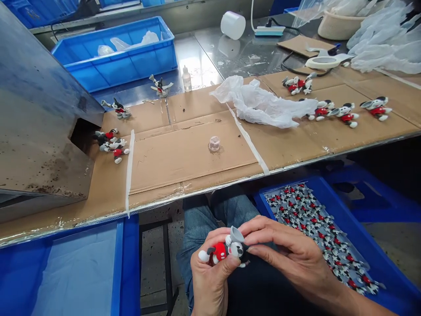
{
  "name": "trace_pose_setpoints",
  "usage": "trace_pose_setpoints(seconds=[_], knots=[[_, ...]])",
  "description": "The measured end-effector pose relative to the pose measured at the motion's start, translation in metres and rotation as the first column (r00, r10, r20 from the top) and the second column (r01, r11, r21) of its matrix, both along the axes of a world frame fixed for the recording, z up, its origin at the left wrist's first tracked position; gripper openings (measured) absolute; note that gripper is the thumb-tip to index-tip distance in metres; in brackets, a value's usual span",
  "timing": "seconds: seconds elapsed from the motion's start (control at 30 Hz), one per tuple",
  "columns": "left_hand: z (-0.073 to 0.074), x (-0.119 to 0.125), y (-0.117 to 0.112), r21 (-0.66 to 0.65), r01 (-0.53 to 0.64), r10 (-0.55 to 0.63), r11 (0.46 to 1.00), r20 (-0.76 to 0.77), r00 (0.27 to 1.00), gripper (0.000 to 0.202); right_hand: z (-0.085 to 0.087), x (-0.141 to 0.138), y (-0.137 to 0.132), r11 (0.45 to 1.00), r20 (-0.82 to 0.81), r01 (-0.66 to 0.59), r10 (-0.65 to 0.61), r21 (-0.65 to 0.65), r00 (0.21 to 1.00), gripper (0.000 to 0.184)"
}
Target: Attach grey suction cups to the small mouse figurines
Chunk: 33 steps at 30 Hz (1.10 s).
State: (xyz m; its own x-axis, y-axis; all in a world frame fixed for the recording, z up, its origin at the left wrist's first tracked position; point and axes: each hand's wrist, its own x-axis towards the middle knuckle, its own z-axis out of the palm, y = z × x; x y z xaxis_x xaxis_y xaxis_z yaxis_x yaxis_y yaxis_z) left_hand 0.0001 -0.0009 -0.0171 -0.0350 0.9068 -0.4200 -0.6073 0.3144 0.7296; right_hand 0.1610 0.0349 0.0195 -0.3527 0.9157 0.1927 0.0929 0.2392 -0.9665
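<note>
Below cardboard bench (184,153), figurine (226,251) between hands

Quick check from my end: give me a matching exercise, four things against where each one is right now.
Things:
1. toy figure
2. small clear cup
3. crumpled plastic bag
4. small dropper bottle

Places:
A. upright on the steel table behind the cardboard
B. held in both hands over the lap
C. alone mid-cardboard
D. on the cardboard, right of the tape strip

Pairs: 1-B, 2-C, 3-D, 4-A

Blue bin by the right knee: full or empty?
Well stocked. The blue bin right of the right hand holds a dense layer of small figures over most of its floor.
</note>
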Motion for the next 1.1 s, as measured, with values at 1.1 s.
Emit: trace_pose_setpoints(seconds=[1.1], knots=[[-0.010,-0.007,-0.010,0.240,0.118,-0.086,0.964,-0.138,0.987,0.020,0.003,-0.003,-0.011,0.868,-0.279,-0.144,0.006,-0.475,0.960,0.017]])
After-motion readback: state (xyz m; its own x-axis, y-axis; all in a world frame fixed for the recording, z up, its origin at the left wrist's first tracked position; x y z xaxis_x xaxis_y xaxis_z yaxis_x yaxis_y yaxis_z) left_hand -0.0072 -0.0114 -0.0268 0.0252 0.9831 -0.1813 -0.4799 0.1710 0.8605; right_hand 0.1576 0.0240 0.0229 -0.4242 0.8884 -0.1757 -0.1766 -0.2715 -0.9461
